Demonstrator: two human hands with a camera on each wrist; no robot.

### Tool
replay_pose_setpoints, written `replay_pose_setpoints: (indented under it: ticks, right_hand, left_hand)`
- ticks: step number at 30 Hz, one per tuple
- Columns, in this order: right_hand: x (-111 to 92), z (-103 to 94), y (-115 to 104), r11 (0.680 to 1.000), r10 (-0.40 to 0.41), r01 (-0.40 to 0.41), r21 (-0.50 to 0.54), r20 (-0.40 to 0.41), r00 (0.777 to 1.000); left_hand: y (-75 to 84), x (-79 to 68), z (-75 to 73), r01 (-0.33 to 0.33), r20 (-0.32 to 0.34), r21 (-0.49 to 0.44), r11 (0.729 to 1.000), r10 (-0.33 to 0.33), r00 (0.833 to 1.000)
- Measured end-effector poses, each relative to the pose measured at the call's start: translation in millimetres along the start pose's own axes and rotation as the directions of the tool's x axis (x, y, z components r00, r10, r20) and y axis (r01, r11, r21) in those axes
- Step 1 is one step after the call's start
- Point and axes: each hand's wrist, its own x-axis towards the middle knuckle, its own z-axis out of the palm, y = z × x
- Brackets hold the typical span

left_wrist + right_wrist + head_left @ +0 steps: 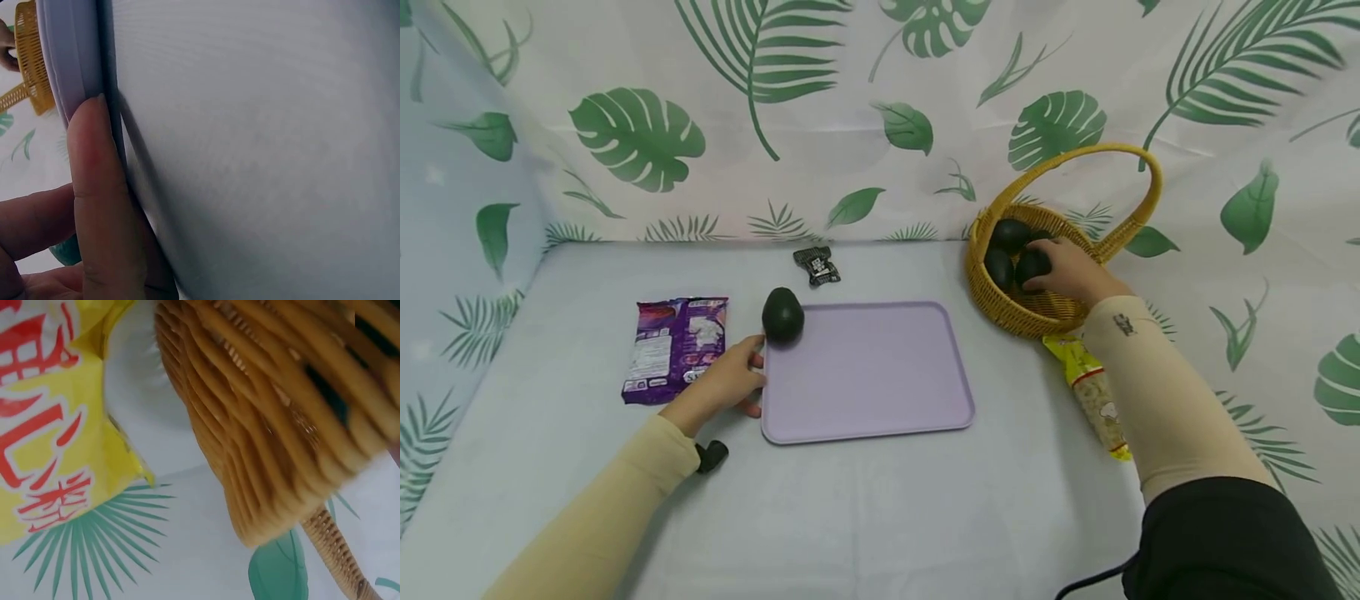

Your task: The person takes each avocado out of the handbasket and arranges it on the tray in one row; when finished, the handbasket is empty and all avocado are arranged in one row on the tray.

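Note:
My right hand (1067, 268) reaches into a yellow wicker basket (1011, 315) and grips a dark avocado (1032, 263). Other dark avocados (1011, 234) lie beside it in the basket. On the table, a lilac rectangular tray (868, 375) bears one avocado (782, 316) at its far left corner. My left hand (730, 377) touches the tray's left edge. In the left wrist view, one straight finger (97, 169) lies against the tray's rim (69, 50). Only the basket's outside (269, 437) shows in the right wrist view; the right fingers are hidden there.
A purple snack packet (672, 350) lies left of the tray, and a small black wrapped packet (817, 265) behind it. A yellow packet (1093, 396) lies in front of the basket, partly under my right forearm. A leaf-patterned backdrop (865, 125) stands behind the table.

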Motion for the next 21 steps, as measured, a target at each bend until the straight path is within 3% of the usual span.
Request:
replay_pose_setpoints:
  ticks: [6,12,21]
  right_hand:
    - [-11,-8.9,-5,1.0,-0.021,0.022,0.006,-0.048,0.999]
    - [-27,-16.4,-25,0.996,-0.083,0.086,0.03,-0.094,0.992]
    - [-62,-20.5,-56,0.975,-0.193,0.21,0.07,-0.199,0.961]
  left_hand:
    - [1.8,-2.2,0.0,0.0,0.003,0.012,1.0,0.0,1.0]
    - [0.9,-2.6,-2.0,-0.02,0.0,0.008,1.0,0.02,1.0]
    - [-0.5,-0.6,1.4,-0.005,0.005,0.008,1.0,0.005,1.0]
